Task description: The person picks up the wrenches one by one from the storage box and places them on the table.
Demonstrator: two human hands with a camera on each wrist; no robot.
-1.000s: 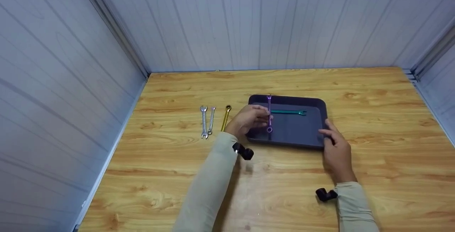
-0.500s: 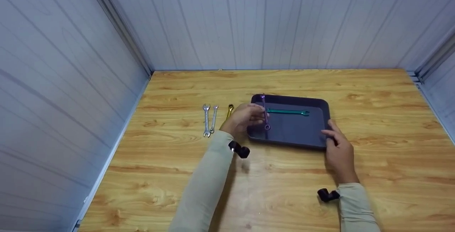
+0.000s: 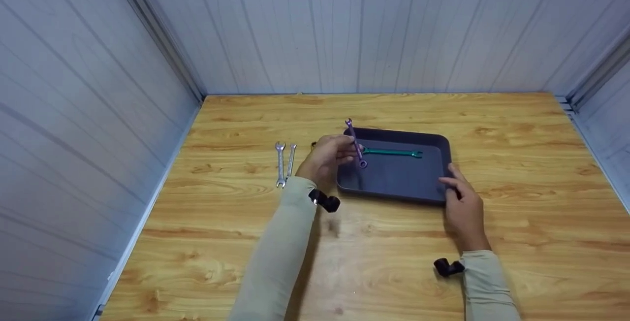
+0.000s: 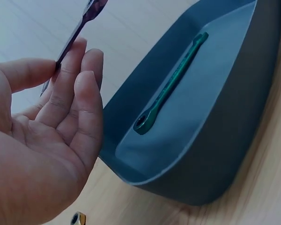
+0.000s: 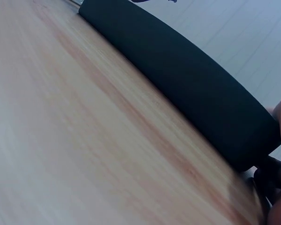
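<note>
My left hand [image 3: 326, 157] pinches a purple combination wrench [image 3: 356, 144] between thumb and fingertips. It holds the wrench tilted above the left side of a dark grey tray [image 3: 398, 180], ring end toward me. Inside the tray a green wrench [image 4: 171, 84] lies flat, its ring end nearer the left hand. My right hand [image 3: 463, 208] grips the tray's right wall near the front corner, with a finger over the rim. In the right wrist view only part of that hand shows beside the tray wall [image 5: 178, 75].
Left of the tray, two silver wrenches [image 3: 280, 164] lie side by side on the wooden table [image 3: 384, 257]. A gold wrench [image 4: 78, 218] is mostly hidden behind the left hand in the head view. Pale panelled walls [image 3: 334, 30] stand behind and at both sides.
My left hand has moved left and slightly away from me with the purple wrench, which now tilts more and reaches past the tray's back left corner. The right hand stays at the tray.
</note>
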